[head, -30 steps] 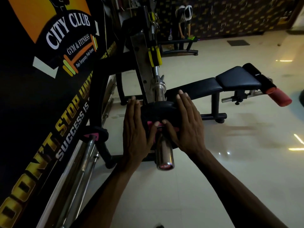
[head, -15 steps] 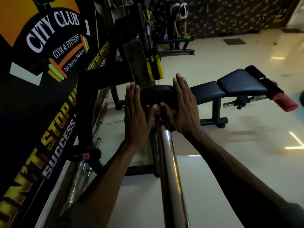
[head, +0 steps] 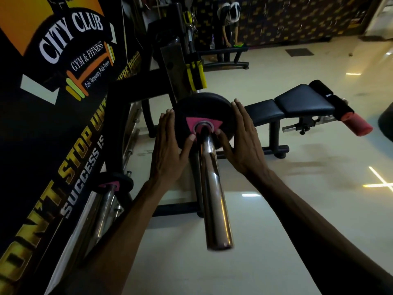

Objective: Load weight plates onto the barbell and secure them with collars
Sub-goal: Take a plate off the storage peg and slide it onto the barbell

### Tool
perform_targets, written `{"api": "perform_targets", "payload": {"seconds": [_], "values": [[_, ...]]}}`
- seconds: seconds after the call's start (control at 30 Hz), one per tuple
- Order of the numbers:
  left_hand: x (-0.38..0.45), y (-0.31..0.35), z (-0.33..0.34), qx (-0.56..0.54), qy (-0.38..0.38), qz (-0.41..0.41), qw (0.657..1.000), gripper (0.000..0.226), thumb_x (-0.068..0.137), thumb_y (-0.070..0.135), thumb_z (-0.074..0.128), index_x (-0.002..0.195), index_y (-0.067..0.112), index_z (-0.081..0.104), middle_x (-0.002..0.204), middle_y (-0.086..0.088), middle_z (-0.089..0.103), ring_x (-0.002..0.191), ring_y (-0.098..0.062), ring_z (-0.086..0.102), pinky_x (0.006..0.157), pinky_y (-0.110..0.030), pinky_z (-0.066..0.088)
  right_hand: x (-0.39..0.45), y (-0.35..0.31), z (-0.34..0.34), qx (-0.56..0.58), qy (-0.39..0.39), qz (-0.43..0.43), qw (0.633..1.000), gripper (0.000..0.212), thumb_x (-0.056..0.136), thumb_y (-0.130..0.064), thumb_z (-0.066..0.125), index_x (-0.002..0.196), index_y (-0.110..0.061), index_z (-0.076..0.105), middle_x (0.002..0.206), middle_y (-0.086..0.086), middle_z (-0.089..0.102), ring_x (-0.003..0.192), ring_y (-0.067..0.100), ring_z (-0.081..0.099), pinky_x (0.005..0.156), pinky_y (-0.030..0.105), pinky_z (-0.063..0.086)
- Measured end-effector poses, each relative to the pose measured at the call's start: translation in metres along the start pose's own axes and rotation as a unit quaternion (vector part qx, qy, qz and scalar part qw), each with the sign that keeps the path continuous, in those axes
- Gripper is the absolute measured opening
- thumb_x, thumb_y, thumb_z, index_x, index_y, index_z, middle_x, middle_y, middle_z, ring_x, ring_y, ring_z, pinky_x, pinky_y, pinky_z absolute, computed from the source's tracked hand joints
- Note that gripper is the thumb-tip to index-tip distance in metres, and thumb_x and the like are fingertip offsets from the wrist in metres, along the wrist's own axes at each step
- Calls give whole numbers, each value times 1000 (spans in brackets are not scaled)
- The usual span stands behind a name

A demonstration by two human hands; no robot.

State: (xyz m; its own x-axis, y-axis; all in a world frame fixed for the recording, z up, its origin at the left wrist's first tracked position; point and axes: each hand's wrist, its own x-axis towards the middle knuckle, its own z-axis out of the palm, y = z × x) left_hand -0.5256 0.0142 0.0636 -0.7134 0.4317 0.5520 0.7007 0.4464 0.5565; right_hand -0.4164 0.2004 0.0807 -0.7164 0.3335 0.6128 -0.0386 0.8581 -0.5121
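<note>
The wall banner (head: 53, 86) reads "CITY CLUB", "GYM & FITNESS", "STOP", "SUCCESS IS".

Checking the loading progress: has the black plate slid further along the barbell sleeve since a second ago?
Yes. The plate has slid inward, toward the rack upright; far more bare sleeve now shows behind it.

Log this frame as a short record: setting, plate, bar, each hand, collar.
setting: gym, bench behind
plate: black weight plate with pink label, threaded on bar
bar: chrome barbell sleeve, end pointing at camera
left hand: fingers straight along plate's left edge, thumb on its face
right hand: same on the right edge
collar: none visible on sleeve
</note>
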Motion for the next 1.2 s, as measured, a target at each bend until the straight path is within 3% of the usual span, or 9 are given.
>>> {"api": "perform_targets", "payload": {"seconds": [0.1,0.23,0.33,0.5,0.6,0.8,0.93,1.2], "values": [[-48,21,-22,-4,1,-4,1000,77,105,52,49,164,23,9,173,1,10,160,-13,6,128,-46,22,-45,-24,-31,12,-2,6,1000,73,105,-44,52,160,-7,23,169,12,22,157,21,24,125,43,34],[-108,50,-54,-6,-16,-20,1000,77,104,55,48,164,26,10,172,2,14,159,-17,15,124,-51,30,-105,-62,-68,7,-6,11,1000,70,105,-46,50,159,-8,27,168,10,25,153,20,32,121,34,36],[-150,67,-75,-4,-25,-25,999,75,103,59,45,163,28,12,170,0,19,158,-19,19,124,-49,31,-144,-87,-86,9,-17,20,1000,69,105,-46,49,159,-9,28,168,9,25,153,19,31,122,39,38],[-204,79,-106,0,-30,-18,999,73,103,57,45,162,23,20,168,-2,26,154,-15,26,118,-26,25,-196,-123,-97,-7,-12,2,1000,65,106,-47,49,157,-12,31,165,7,32,153,19,33,118,45,43],[-229,77,-125,2,-33,-24,999,72,103,55,46,161,19,23,168,-4,27,154,-17,27,118,-26,23,-221,-146,-93,-22,-1,-7,1000,63,106,-46,51,156,-13,33,162,6,37,150,19,39,115,45,46],[-282,41,-176,5,-57,-38,998,69,104,53,47,160,18,27,167,-4,29,156,-20,25,124,-40,30,-268,-204,-61,-38,-20,2,999,62,106,-44,51,157,-13,34,162,6,37,147,20,42,113,43,47],[-310,1,-214,27,-76,-55,995,69,104,56,45,161,20,26,168,-4,29,156,-20,24,123,-41,29,-291,-243,-23,-37,-52,14,998,62,105,-43,51,156,-9,36,161,10,40,145,24,44,116,39,45],[-319,-101,-256,110,-100,-93,984,74,103,57,45,162,17,24,167,-11,29,154,-28,29,120,-49,37,-290,-275,89,-35,-161,50,985,63,106,-49,46,157,-14,35,165,7,35,150,25,38,116,48,44]]}}
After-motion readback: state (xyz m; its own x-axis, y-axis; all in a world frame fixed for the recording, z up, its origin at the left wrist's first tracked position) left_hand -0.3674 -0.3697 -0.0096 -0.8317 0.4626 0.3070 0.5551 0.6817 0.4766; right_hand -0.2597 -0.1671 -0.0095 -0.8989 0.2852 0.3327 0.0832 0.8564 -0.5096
